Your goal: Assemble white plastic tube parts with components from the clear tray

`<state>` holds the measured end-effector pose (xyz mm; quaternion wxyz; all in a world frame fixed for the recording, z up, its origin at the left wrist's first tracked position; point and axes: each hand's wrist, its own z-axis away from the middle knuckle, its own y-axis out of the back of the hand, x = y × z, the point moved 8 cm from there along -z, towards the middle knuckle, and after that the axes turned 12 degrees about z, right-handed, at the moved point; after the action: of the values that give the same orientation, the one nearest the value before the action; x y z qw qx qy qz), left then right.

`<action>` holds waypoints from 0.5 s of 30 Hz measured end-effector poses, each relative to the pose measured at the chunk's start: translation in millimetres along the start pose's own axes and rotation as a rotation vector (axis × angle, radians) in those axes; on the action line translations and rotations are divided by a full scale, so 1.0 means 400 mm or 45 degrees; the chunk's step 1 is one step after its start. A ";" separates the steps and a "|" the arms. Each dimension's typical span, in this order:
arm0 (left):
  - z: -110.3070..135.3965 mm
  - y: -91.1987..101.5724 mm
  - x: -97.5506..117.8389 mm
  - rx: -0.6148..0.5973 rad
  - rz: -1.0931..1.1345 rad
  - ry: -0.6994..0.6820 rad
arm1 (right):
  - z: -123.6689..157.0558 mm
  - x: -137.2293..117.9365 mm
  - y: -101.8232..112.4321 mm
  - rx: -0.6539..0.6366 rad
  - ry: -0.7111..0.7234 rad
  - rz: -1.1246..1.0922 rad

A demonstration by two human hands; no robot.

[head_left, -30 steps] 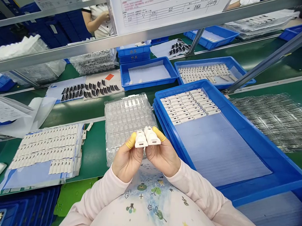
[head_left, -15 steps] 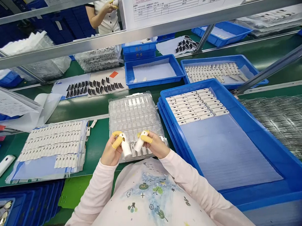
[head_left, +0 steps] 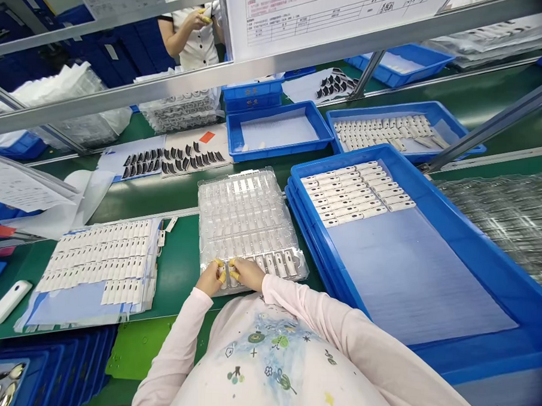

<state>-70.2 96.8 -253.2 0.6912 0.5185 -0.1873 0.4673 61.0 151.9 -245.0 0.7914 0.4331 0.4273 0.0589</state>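
blister tray (head_left: 247,226) on workbench (head_left: 178,271) | left: stacked sheets of parts (head_left: 98,261) | right: crate (head_left: 326,166) holding rows of parts (head_left: 356,192) | behind: smaller crate (head_left: 277,150)

We see small white plastic parts (head_left: 280,264) lying side by side in the near row of pockets of a clear blister tray (head_left: 200,212).

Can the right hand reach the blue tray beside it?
Probably yes: the right hand sits on the clear blister tray, with only its corner and green belt before the blue tray's rim.

The blue tray's wall (head_left: 321,253) seems to block the right hand (head_left: 249,274) rightward.
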 end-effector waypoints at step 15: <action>0.007 -0.013 -0.006 0.220 -0.387 -0.192 | 0.025 -0.060 0.115 0.312 0.180 0.418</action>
<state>-66.3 93.0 -256.8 0.6908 0.6318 -0.1173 0.3316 65.9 162.9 -193.6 0.6807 0.5848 0.4093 0.1649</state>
